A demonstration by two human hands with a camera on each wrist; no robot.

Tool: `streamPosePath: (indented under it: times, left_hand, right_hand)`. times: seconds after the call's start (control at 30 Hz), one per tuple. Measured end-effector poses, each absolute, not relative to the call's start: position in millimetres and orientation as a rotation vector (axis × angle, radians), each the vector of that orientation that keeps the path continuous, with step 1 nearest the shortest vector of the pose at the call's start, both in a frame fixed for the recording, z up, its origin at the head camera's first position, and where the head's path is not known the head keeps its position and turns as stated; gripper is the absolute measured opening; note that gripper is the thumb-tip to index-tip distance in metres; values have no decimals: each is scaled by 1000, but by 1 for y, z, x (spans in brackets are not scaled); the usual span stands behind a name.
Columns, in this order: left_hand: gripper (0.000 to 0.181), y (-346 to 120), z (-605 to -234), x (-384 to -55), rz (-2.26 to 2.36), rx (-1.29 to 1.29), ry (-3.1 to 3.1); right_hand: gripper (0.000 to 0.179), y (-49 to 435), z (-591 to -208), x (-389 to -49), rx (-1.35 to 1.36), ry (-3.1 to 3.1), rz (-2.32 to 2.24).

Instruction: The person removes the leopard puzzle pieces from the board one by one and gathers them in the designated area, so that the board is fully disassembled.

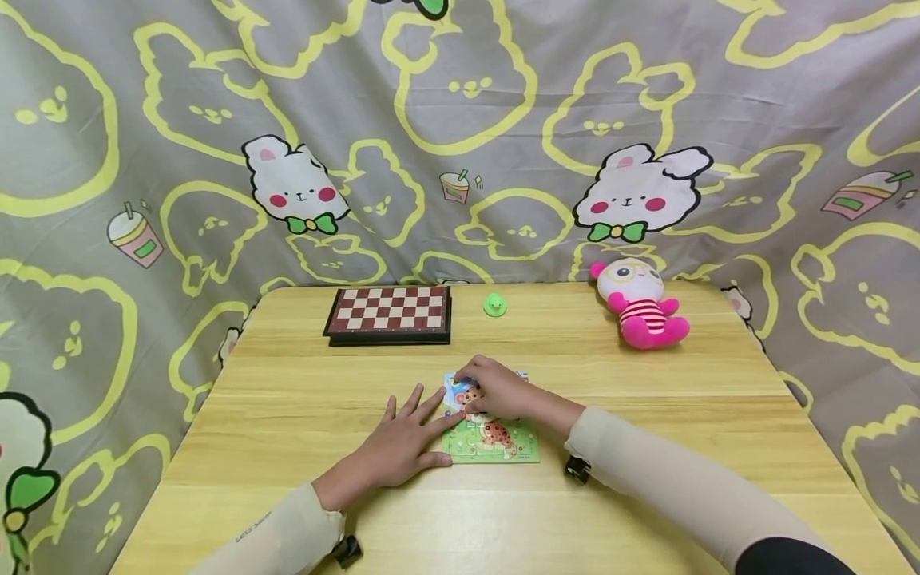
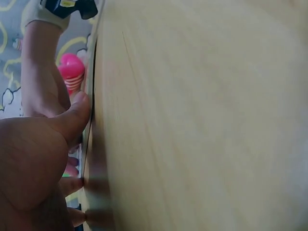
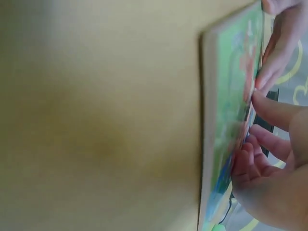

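A jigsaw puzzle (image 1: 496, 447) with a spotted cartoon animal on a green and blue ground lies flat on the table. My left hand (image 1: 402, 443) rests along its left side, fingers spread, with the thumb at the lower left corner and fingertips on the left edge. Over the upper part bends my right hand (image 1: 496, 389), its thumb and fingers curved down to the picture. In the right wrist view, thumb and index fingertip stand apart at the surface of the puzzle (image 3: 226, 96); I cannot tell whether a piece is pinched there.
A checkered chessboard box (image 1: 388, 313) sits at the back left of the wooden table (image 1: 287, 415). Right of it is a small green duck (image 1: 494, 305). A pink and white plush toy (image 1: 642, 311) sits at the back right. Behind the table hangs a patterned curtain (image 1: 503, 176).
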State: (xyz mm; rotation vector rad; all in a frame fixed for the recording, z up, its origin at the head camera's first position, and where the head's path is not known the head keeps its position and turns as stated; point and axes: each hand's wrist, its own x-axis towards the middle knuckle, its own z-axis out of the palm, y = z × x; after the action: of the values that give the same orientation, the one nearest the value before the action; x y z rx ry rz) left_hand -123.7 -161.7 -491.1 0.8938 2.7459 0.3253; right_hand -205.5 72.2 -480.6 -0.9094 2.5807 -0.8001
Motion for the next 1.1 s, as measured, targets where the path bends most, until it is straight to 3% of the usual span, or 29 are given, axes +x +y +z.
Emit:
streamPosePath:
  times: [0.43,1.1]
  left_hand:
    - [70,-163,-493,-125,358,910,2750]
    - [70,-165,-498,-126,328,920,2761]
  right_hand:
    - [34,68,-476,-226,-846,2447,-841]
    - [36,64,-475,-226,-803,2424,-845]
